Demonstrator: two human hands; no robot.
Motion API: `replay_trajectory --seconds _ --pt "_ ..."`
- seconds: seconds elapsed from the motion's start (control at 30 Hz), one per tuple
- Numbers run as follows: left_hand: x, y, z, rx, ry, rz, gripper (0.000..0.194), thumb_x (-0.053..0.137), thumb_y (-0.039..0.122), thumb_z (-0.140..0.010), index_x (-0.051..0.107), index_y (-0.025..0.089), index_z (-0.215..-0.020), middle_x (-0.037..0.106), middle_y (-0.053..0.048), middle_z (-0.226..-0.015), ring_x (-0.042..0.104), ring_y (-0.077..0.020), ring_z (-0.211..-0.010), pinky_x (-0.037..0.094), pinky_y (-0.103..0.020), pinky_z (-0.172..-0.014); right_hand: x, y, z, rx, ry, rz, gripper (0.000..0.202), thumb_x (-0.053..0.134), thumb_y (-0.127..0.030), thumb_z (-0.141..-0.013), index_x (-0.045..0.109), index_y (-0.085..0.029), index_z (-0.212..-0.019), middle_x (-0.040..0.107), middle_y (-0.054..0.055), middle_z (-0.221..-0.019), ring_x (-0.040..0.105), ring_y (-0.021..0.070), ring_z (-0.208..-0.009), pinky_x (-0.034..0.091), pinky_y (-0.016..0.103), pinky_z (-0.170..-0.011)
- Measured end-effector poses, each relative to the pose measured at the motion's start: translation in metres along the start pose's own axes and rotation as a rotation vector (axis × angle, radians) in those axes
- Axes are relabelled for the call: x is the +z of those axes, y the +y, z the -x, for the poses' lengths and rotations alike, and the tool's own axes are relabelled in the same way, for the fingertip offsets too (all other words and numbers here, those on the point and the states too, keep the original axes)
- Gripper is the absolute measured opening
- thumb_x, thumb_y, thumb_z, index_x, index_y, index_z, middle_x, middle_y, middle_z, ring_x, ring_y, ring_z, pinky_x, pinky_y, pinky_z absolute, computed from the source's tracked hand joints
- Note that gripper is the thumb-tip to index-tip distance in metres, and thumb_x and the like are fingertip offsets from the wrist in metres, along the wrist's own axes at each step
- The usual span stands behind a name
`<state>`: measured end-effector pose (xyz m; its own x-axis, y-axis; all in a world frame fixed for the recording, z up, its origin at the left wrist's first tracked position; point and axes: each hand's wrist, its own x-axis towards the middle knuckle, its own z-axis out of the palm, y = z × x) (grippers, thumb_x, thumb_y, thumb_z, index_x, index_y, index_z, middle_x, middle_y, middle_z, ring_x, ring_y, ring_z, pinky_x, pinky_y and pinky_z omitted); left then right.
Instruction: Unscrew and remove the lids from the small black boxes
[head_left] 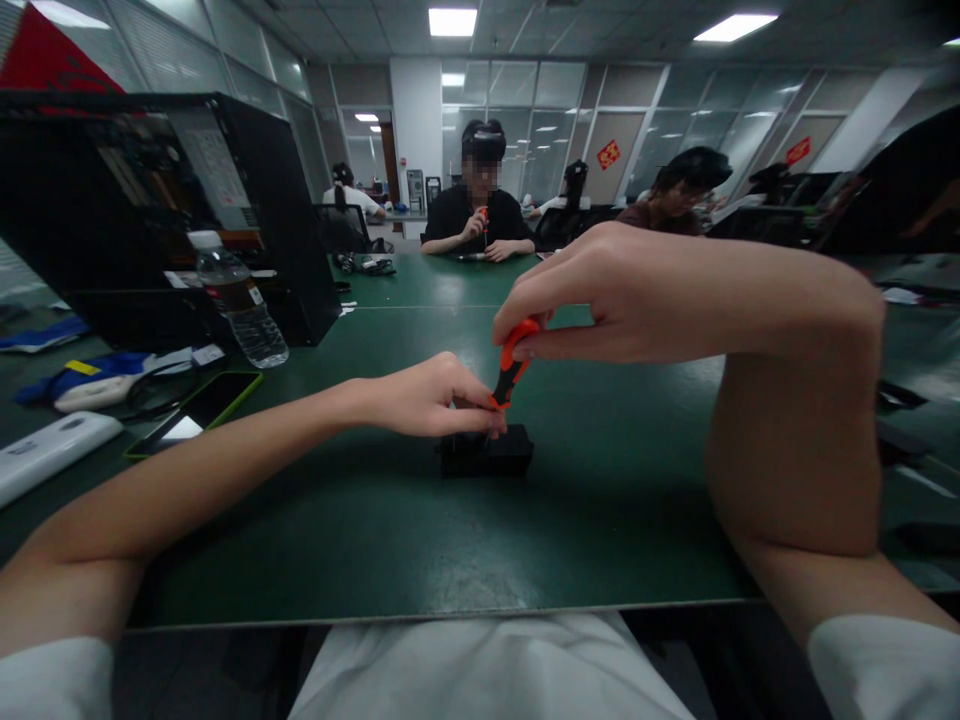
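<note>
An orange-and-black screwdriver [511,368] stands tilted over a small black box-shaped part [487,455] on the green table. My right hand [581,300] is closed around the top of its handle from above, wrist bent high. At the lower end of the handle, the fingers of my left hand [442,398] are pinched together around the shaft, just above the black part. These fingers hide the screwdriver's tip and whatever it touches. The black part lies flat on the table beneath both hands.
On the left stand an open black computer case [300,220] and a water bottle [240,300]. A green-edged phone [196,412] and a white device [56,452] lie nearer. Across the green table [600,540], a person [480,215] holds another screwdriver.
</note>
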<state>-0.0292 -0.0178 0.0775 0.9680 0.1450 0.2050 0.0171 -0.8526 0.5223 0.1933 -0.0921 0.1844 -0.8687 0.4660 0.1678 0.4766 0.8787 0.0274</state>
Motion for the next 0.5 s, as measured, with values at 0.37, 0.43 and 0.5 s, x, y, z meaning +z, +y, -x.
replay_trajectory --seconds 0.37,0.43,0.5 --pt "-0.0032 -0.0011 0.0007 0.020 -0.027 0.010 0.016 0.067 0.019 -0.095 0.082 0.015 -0.098 0.082 -0.009 -0.091 0.076 -0.0160 -0.081 0.054 -0.019 -0.074 0.0004 -0.0031 -0.0019 0.011 0.003 -0.025 0.024 0.055 -0.033 -0.099 0.074 -0.020 -0.106 0.074 0.002 -0.091 0.065 0.0141 -0.076 0.045 0.026 -0.068" --pt "-0.0030 -0.0006 0.0010 0.033 -0.013 0.000 0.015 0.069 0.019 -0.094 0.083 0.016 -0.096 0.082 -0.008 -0.088 0.075 -0.0155 -0.078 0.053 -0.019 -0.073 -0.0001 -0.0039 -0.0019 0.063 0.002 -0.014 0.030 0.054 -0.040 -0.101 0.074 -0.019 -0.106 0.074 0.003 -0.087 0.064 0.0139 -0.072 0.043 0.026 -0.064" --pt "-0.0029 0.0000 0.0012 0.041 -0.012 -0.016 0.015 0.069 0.020 -0.094 0.083 0.015 -0.094 0.081 -0.009 -0.084 0.074 -0.0151 -0.074 0.053 -0.020 -0.071 -0.0006 -0.0039 -0.0014 0.105 0.006 0.009 0.035 0.052 -0.045 -0.101 0.075 -0.019 -0.103 0.073 0.003 -0.081 0.061 0.0129 -0.065 0.041 0.026 -0.060"
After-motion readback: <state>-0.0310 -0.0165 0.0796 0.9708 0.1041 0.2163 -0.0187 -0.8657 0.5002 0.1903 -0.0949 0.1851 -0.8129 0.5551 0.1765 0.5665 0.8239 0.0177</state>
